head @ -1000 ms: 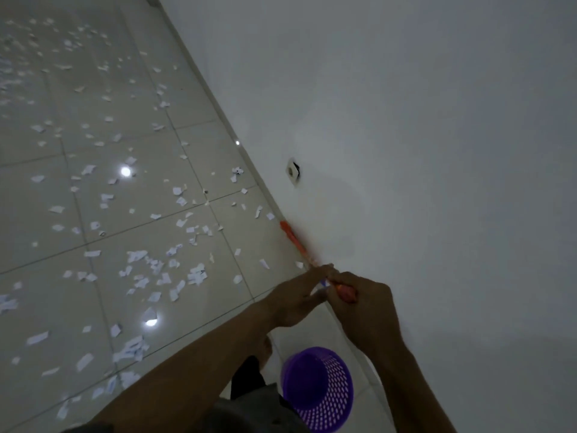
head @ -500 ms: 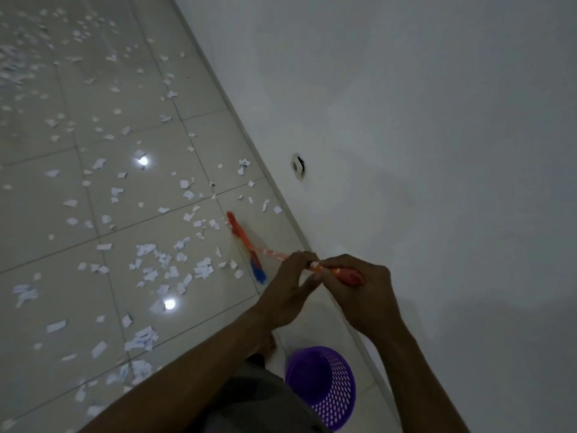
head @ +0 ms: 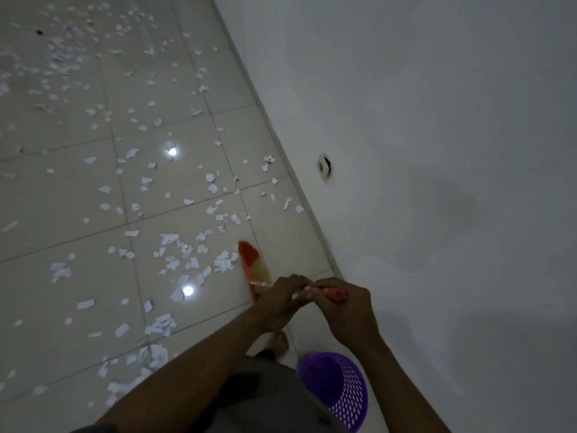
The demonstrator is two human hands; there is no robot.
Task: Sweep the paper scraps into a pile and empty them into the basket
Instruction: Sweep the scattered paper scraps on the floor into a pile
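Head view: both forearms enter from the bottom edge and converge at centre frame. Left hand [head: 276, 303] sits ahead of right hand [head: 342, 310]; the two are touching, knuckles up, over the tiled floor [head: 78, 189]. Both hands are wrapped around the orange handle of a broom [head: 254, 265]. Only a short length of handle shows between and behind the fingers [head: 299, 284]; the rest is covered by the hands. The broom head is motion-blurred, so whether it touches the floor cannot be determined. Both sets of fingers are fully curled and gripping the handle. Paper scraps [head: 193, 257] lie scattered ahead and to the left of the fingers, the nearest cluster just beside the broom head. A purple basket [head: 340, 392] stands below the right hand, near the wall [head: 437, 120], partly cut off by the right forearm. Lighting is dim.
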